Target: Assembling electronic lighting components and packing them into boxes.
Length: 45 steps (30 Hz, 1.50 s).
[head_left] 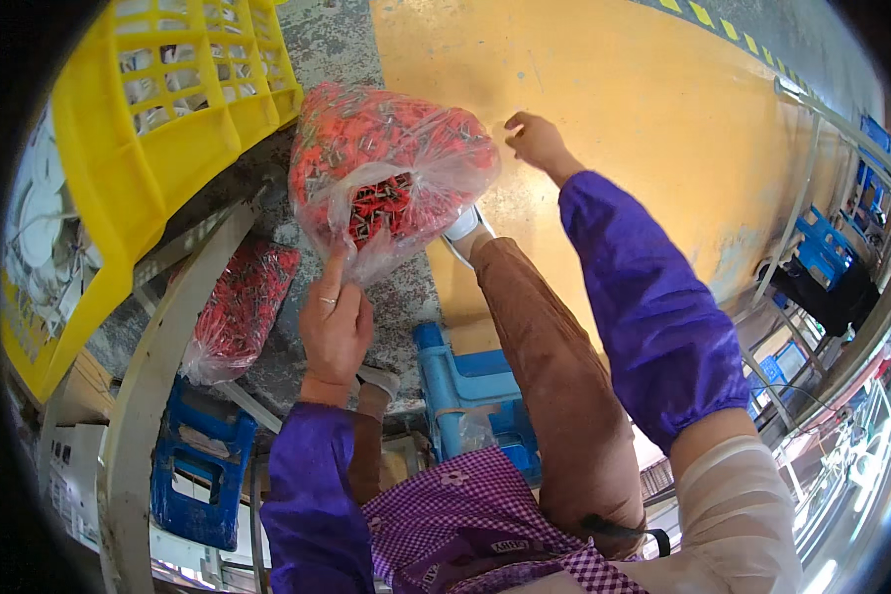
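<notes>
A large clear plastic bag (436, 188) full of small red pieces with metal pins stands on the floor in front of me. Its mouth gapes toward me, and the red pieces (378, 206) show bare inside. My left hand (335, 325), with a ring on one finger, grips the near edge of the bag's mouth; the index finger reaches along the film. To the right of the bag, my right hand (540, 142) is in the air, apart from it. Its fingers are loosely bent with gaps between them, and nothing shows in them.
A second bag of red pieces (240, 302) lies at left, behind a metal frame leg (158, 396). A yellow crate (139, 168) holding white parts rises at upper left. Blue stools (203, 465) stand near my legs. Metal racks (797, 208) line the right side.
</notes>
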### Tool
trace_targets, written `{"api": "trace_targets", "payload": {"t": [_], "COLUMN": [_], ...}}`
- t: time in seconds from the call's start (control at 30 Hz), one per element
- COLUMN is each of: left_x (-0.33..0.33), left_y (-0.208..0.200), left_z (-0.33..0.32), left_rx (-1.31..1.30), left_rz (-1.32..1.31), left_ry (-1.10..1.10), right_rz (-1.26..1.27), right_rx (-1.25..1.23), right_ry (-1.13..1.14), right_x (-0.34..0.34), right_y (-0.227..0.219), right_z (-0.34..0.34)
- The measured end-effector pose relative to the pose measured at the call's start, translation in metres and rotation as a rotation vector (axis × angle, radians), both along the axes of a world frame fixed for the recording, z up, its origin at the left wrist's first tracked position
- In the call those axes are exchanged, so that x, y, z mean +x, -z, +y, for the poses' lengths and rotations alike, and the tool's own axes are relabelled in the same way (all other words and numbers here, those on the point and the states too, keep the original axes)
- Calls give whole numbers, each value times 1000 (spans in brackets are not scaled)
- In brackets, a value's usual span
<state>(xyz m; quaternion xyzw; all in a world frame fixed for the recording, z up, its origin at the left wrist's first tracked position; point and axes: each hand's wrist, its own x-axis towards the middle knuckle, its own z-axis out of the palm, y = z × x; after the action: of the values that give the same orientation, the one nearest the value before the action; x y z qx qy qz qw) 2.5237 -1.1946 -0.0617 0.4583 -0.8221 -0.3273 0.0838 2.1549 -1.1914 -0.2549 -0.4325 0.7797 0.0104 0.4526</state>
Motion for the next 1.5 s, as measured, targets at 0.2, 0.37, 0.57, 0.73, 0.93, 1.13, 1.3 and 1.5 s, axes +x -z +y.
{"api": "trace_targets", "payload": {"t": [0.2,0.37,0.57,0.73,0.93,1.13,1.3,1.5], "left_x": [16,-12,-20,-18,-28,-39,-46,-35], "left_y": [-3,-13,-17,-18,-37,-22,-30,-4], "left_z": [-13,-5,-15,-14,-1,-7,-33,-1], "left_rx": [65,227,-20,-81,-49,-40,-60,-23], "left_rz": [-9,-101,-241,-132,-136,32,-327,-376], "left_ry": [-6,-170,39,123,108,376,-41,306], "right_rz": [104,81,-107,-523,-17,-268,-223,-182], "right_rx": [18,-203,-279,-549,-961,-840,-757,-590], "right_ry": [-86,53,533,473,-319,-553,-440,-465], "right_x": [86,50,41,101,161,181,186,179], "right_y": [13,48,-35,-186,-181,-151,-162,-167], "right_z": [11,48,44,4,-39,-83,-115,-147]}}
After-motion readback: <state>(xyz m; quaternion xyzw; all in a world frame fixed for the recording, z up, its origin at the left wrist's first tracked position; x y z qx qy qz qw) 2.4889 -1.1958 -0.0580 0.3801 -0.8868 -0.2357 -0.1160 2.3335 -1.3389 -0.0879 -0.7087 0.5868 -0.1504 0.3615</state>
